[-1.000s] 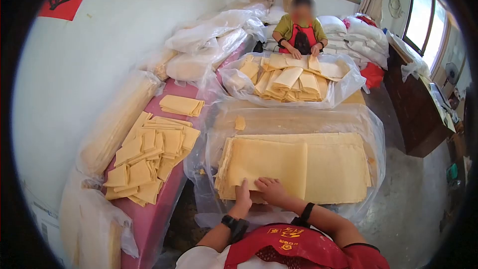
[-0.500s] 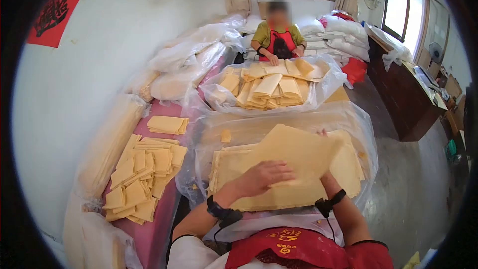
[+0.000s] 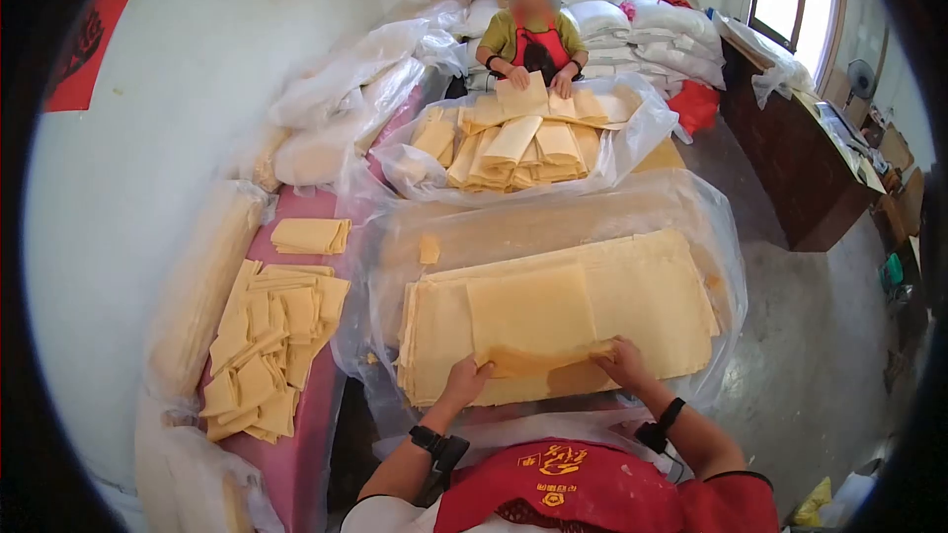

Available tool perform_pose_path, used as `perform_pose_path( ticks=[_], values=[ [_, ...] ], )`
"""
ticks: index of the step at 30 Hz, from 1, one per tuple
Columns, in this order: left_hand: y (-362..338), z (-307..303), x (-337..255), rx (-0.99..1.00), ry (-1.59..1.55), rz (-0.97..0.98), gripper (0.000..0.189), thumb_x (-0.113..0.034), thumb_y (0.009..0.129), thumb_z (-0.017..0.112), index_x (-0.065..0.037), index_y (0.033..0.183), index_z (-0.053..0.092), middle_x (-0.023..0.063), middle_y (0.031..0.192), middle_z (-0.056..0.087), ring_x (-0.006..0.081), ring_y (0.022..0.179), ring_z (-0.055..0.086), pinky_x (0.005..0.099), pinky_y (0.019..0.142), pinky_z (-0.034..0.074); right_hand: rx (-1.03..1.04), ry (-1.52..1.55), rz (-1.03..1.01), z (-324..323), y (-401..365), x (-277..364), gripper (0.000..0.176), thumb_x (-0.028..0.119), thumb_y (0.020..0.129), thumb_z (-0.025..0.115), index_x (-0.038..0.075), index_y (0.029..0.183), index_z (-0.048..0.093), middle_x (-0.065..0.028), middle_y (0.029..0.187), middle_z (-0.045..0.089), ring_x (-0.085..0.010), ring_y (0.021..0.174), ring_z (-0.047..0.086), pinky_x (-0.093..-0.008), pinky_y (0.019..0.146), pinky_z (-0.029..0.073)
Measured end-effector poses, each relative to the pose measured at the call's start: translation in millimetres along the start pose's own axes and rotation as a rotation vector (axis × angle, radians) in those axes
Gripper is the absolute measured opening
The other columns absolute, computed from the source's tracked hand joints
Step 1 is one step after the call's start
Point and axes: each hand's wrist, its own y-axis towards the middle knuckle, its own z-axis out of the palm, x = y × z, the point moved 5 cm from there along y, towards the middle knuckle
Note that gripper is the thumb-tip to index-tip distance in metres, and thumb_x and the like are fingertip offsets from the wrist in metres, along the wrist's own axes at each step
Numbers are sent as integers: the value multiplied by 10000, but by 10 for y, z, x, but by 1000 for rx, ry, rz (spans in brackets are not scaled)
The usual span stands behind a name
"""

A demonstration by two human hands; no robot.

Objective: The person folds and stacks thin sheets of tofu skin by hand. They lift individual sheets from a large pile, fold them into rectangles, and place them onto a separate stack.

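Observation:
A pale yellow tofu sheet [image 3: 531, 311] lies spread on top of a wide stack of larger sheets [image 3: 652, 306]. Its near edge is lifted and curled toward me. My left hand [image 3: 466, 381] pinches the left corner of that edge, while the right corner is between the fingers of my right hand [image 3: 622, 363]. Under the stack, a clear plastic sheet [image 3: 691, 199] spreads over the work surface. A small scrap [image 3: 429, 249] of the same yellow material rests on the plastic beyond the stack's far left corner.
Folded yellow pieces [image 3: 259, 375] are heaped on a pink-covered bench [image 3: 304, 209] to my left. Across from me a co-worker [image 3: 533, 39] handles sheets at another pile [image 3: 513, 153]. White sacks [image 3: 676, 39] stand behind; a dark wooden desk [image 3: 780, 158] is at right.
The sheet, raised and tilted before, now lies on the stack with only its near edge up. Both my hands have come down to its near corners. The co-worker has lifted a piece.

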Motion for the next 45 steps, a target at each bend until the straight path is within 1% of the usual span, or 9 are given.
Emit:
perform_pose_path(
  ticks=[5, 7, 11, 20, 25, 29, 35, 40, 45],
  values=[
    [135, -158, -67, -164, -113, -320, 427, -207, 742, 686, -15, 1114, 601, 193, 1125, 578, 320, 1049, 564, 384, 865, 462, -22, -161, 330, 288, 334, -230, 255, 322, 849, 593, 76, 801, 641, -151, 738, 642, -347, 709, 629, -455, 624, 484],
    [40, -273, -348, -602, 310, 114, 517, -246, 738, 706, -62, 1203, 574, 191, 1296, 500, 327, 1212, 466, 418, 975, 402, -24, -244, 308, 320, 368, -235, 282, 349, 843, 573, 84, 758, 618, -142, 692, 634, -355, 673, 627, -467, 606, 479],
    [-61, -40, -643, -263, 521, 442, 596, -251, 719, 722, -101, 1266, 540, 160, 1365, 444, 335, 1299, 370, 447, 1059, 324, -57, -249, 274, 344, 299, -215, 256, 327, 836, 577, 82, 769, 612, -146, 650, 617, -365, 626, 616, -474, 582, 475],
    [185, -41, -280, -226, 641, 571, 386, -176, 790, 638, -102, 1169, 615, 127, 1184, 601, 279, 1134, 555, 416, 928, 458, -85, -525, -352, 79, 281, 507, 415, 329, 806, 632, 129, 1162, 556, -65, 1327, 492, -208, 1234, 458, -472, 919, 410],
    [200, -236, -344, 306, -79, 242, 185, -190, 859, 587, -39, 962, 615, 171, 971, 647, 342, 960, 612, 408, 782, 494, 518, -184, -37, 118, 376, -55, 299, 319, 785, 701, 68, 933, 633, -116, 847, 667, -267, 790, 649, -412, 682, 491],
    [370, -190, -137, 74, -19, 101, 186, -204, 888, 564, -42, 970, 605, 178, 916, 644, 358, 919, 606, 435, 739, 491, 231, 241, 143, 202, 435, -192, 297, 334, 798, 693, 53, 870, 628, -134, 671, 626, -308, 625, 625, -403, 585, 485],
    [507, -276, -462, -283, 476, -5, 311, -238, 861, 571, -125, 1146, 615, 141, 1115, 617, 348, 991, 595, 423, 793, 493, -101, -149, 254, 427, 709, -190, 280, 334, 855, 609, 61, 877, 549, -172, 739, 647, -380, 699, 628, -466, 594, 485],
    [490, 284, -823, -258, 704, 594, 442, -270, 860, 558, -204, 1296, 525, 124, 1332, 485, 319, 1268, 409, 557, 1018, 306, 8, -410, 331, 558, 871, -224, 222, 301, 865, 588, 95, 921, 525, -177, 750, 647, -386, 699, 633, -503, 608, 485],
    [537, 399, -639, -265, 729, 440, 576, -354, 881, 535, -248, 1429, 389, 118, 1423, 395, 308, 1318, 351, 590, 1049, 238, -106, -442, 46, 486, 818, 164, 334, 238, 813, 626, 95, 1108, 564, -145, 1239, 565, -345, 1161, 526, -503, 943, 400]
  ],
)
